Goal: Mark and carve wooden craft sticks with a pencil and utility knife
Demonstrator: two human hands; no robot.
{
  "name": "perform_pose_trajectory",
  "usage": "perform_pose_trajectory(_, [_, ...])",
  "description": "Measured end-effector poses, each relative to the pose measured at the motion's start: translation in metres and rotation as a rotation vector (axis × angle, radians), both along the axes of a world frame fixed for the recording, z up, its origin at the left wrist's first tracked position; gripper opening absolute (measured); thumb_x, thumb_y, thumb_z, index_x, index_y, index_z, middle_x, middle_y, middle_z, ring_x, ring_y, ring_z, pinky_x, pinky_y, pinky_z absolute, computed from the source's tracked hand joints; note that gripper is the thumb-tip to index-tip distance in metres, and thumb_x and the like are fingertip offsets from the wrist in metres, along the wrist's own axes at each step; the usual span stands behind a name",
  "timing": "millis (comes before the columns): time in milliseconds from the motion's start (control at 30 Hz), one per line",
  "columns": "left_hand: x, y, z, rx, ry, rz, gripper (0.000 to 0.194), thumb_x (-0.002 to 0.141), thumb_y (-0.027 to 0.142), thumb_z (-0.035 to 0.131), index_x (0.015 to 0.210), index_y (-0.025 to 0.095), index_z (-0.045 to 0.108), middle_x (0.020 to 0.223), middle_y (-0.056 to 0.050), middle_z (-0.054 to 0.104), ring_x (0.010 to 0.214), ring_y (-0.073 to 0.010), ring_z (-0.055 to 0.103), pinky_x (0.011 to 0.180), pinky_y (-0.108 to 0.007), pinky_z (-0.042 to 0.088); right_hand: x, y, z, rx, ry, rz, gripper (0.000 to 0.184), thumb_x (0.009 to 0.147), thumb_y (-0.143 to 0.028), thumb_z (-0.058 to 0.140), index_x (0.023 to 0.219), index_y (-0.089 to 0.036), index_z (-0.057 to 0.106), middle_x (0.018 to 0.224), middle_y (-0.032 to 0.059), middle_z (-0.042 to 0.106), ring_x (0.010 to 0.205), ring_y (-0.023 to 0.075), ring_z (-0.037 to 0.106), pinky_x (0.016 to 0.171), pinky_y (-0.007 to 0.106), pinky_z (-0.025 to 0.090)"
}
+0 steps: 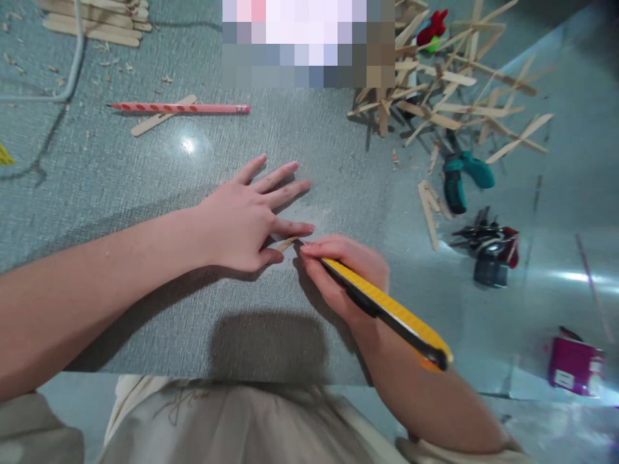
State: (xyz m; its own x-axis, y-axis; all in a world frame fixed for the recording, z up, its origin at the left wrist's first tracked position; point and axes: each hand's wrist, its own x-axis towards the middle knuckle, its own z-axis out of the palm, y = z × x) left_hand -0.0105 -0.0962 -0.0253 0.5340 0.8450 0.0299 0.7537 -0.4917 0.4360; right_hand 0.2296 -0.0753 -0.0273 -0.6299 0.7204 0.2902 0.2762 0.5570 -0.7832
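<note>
A small piece of a wooden craft stick (289,243) shows between the thumb and index finger of my left hand (242,219). That hand lies on the table, pinning the stick, with its other fingers spread; the rest of the stick is hidden beneath it. My right hand (345,270) is closed around a yellow and black utility knife (387,309), gripping it near the front like a pen. The knife's tip meets the exposed end of the stick, though the blade itself is barely visible.
A pink pencil (207,109) lies across a craft stick (145,124) beyond my left hand. Stacked craft sticks (91,29) sit upper left. At right are crossed-stick pieces (449,106), teal-handled pliers (454,183), dark clips (488,241) and a purple packet (575,364).
</note>
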Motion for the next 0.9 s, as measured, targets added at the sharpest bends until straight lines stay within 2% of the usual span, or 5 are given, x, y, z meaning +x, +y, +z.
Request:
perform_pose_trajectory(267, [0.0006, 0.0000, 0.0027, -0.015, -0.007, 0.001, 0.054, 0.091, 0.049, 0.069, 0.144, 0.041, 0.065, 0.172, -0.003, 0.038, 0.162, -0.0417, 0.025, 0.129, -0.071, 0.014, -0.0015, -0.0004, -0.0017, 0.008, -0.010, 0.031, 0.018, 0.093, -0.013, 0.070, 0.098, -0.030, 0.073, 0.086, -0.0018, 0.080, 0.076, 0.0162, 0.077, 0.070, 0.030, 0.063])
perform_pose_trajectory(467, [0.0008, -0.0001, 0.0029, -0.018, 0.014, -0.002, 0.054, 0.093, 0.049, 0.067, 0.146, 0.041, 0.063, 0.172, -0.007, 0.036, 0.162, -0.0426, 0.025, 0.128, -0.072, 0.014, -0.0036, -0.0005, -0.0020, 0.037, -0.017, 0.041, 0.019, 0.093, -0.012, 0.071, 0.098, -0.030, 0.074, 0.089, -0.0015, 0.081, 0.078, 0.0164, 0.078, 0.073, 0.030, 0.065])
perform_pose_trajectory(667, [0.0007, 0.0000, 0.0011, -0.017, 0.011, -0.001, 0.054, 0.092, 0.049, 0.067, 0.145, 0.042, 0.063, 0.172, -0.004, 0.037, 0.162, -0.0404, 0.024, 0.128, -0.071, 0.013, -0.0019, -0.0019, -0.0029, 0.025, -0.013, 0.035, 0.021, 0.092, -0.011, 0.071, 0.101, -0.030, 0.075, 0.091, -0.0010, 0.081, 0.081, 0.0165, 0.079, 0.075, 0.029, 0.064])
perform_pose_trajectory(900, [0.0008, -0.0008, -0.0001, -0.007, -0.021, -0.003, 0.053, 0.092, 0.048, 0.064, 0.145, 0.040, 0.064, 0.172, -0.006, 0.037, 0.162, -0.0428, 0.025, 0.128, -0.073, 0.013, -0.0025, -0.0018, -0.0008, 0.008, -0.026, 0.046, 0.020, 0.093, -0.013, 0.070, 0.101, -0.031, 0.075, 0.092, -0.0009, 0.081, 0.081, 0.0178, 0.079, 0.074, 0.031, 0.065])
